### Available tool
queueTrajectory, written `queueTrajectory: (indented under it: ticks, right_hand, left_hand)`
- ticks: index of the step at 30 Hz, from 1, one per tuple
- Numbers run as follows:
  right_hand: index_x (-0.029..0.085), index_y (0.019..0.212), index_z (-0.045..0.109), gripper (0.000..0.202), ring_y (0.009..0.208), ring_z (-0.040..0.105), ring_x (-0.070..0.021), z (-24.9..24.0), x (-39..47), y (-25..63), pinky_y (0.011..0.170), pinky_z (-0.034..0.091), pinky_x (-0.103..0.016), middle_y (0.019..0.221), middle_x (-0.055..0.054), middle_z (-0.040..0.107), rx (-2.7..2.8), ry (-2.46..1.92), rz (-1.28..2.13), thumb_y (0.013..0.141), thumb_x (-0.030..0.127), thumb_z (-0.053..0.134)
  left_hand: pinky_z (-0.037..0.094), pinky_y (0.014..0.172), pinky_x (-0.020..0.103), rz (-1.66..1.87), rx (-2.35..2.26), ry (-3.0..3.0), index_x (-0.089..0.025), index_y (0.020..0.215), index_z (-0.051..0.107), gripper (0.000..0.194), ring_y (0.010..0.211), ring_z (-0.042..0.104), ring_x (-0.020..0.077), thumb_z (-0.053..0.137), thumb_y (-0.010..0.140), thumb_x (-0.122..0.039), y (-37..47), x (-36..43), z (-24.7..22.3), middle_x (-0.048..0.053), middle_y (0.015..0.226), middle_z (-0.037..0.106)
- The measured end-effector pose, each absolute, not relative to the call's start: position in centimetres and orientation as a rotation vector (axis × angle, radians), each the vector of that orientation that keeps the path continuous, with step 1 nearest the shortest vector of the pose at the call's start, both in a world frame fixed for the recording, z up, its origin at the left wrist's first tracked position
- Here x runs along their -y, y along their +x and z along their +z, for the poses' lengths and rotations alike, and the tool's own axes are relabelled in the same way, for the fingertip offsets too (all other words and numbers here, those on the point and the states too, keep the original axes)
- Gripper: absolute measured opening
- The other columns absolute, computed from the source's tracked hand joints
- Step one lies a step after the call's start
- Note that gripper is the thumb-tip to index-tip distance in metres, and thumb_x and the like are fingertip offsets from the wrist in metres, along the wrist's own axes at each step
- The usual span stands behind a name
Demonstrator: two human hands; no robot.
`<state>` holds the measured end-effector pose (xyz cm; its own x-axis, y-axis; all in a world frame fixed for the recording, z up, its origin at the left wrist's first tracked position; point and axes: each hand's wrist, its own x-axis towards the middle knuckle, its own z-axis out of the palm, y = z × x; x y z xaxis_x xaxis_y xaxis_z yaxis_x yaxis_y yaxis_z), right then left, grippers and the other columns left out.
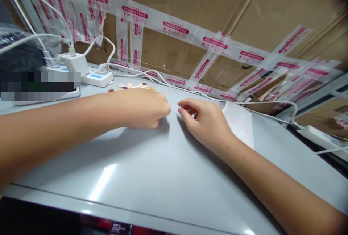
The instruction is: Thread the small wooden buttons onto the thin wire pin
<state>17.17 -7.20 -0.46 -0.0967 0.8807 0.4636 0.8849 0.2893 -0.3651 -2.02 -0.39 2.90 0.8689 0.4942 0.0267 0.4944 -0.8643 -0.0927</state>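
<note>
My left hand (pixel 149 108) is over the middle of the grey table (pixel 152 177), its fingers curled under and closed; whatever they hold, if anything, is hidden. Just beyond that hand lie small cream, yellow, purple and brown pieces (pixel 136 86), partly covered by it. To the right, my right hand (pixel 201 119) rests near the tabletop with thumb and fingers curved and a small gap between their tips; nothing shows between them. A white sheet or bag (pixel 240 121) lies beside and partly behind the right hand and wrist.
A white power strip (pixel 99 78) with plugs and an adapter (pixel 75 64) stands at the back left. White cables run along a taped cardboard box (pixel 168 50) behind the table. Another power strip (pixel 323 139) lies at the right edge; dark plastic (pixel 20 52) is far left.
</note>
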Motion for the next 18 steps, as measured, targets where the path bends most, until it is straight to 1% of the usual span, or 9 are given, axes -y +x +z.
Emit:
queueTrajectory:
  ticks: [3, 7, 10, 14, 18]
  right_hand:
    - [0.021, 0.096, 0.075, 0.017, 0.075, 0.07, -0.0171, -0.4, 7.6, 16.8, 0.068, 0.049, -0.029, 0.086, -0.001, 0.077, 1.967, -1.546, 0.026, 0.089, 0.018, 0.06]
    - [0.022, 0.096, 0.075, 0.016, 0.071, 0.068, -0.0148, -0.3, 7.7, 16.4, 0.066, 0.049, -0.028, 0.086, 0.001, 0.077, 1.948, -1.526, 0.088, 0.089, 0.018, 0.061]
    - [0.022, 0.097, 0.075, 0.016, 0.073, 0.069, -0.0149, -0.3, 7.8, 16.3, 0.064, 0.05, -0.027, 0.087, 0.0, 0.077, 1.923, -1.485, 0.146, 0.089, 0.02, 0.061]
    - [0.022, 0.098, 0.074, 0.015, 0.077, 0.071, -0.0167, -0.5, 7.7, 16.2, 0.066, 0.053, -0.028, 0.089, -0.002, 0.077, 1.854, -1.442, 0.29, 0.09, 0.024, 0.062]
    - [0.022, 0.102, 0.073, 0.018, 0.075, 0.073, -0.0181, -0.8, 7.5, 16.2, 0.066, 0.055, -0.03, 0.088, -0.003, 0.076, 1.756, -1.457, 0.449, 0.089, 0.03, 0.064]
  left_hand:
    - [0.029, 0.047, 0.031, 0.272, 0.854, -2.871, -0.019, 0.07, 0.065, 0.014, 0.054, 0.051, 0.0185, 0.052, 0.073, -0.023, -2.2, 0.8, 3.7, 0.008, 0.072, 0.065]
    - [0.031, 0.046, 0.032, 0.317, 0.973, -2.926, -0.02, 0.067, 0.06, 0.015, 0.051, 0.05, 0.0183, 0.051, 0.073, -0.031, -2.6, 0.6, 3.9, 0.007, 0.067, 0.062]
    - [0.03, 0.047, 0.031, 0.193, 0.962, -2.985, -0.021, 0.065, 0.056, 0.015, 0.05, 0.047, 0.0173, 0.052, 0.073, -0.032, -3.2, -0.2, 3.4, 0.006, 0.065, 0.06]
    - [0.028, 0.048, 0.03, -0.087, 0.911, -3.07, -0.022, 0.068, 0.054, 0.01, 0.052, 0.046, 0.0156, 0.056, 0.072, -0.031, -3.7, -1.1, 2.9, 0.003, 0.066, 0.06]
    - [0.033, 0.052, 0.028, -0.224, 0.892, -3.206, -0.022, 0.072, 0.057, 0.004, 0.056, 0.05, 0.0138, 0.058, 0.071, -0.025, -3.6, -1.4, 2.8, 0.0, 0.067, 0.061]
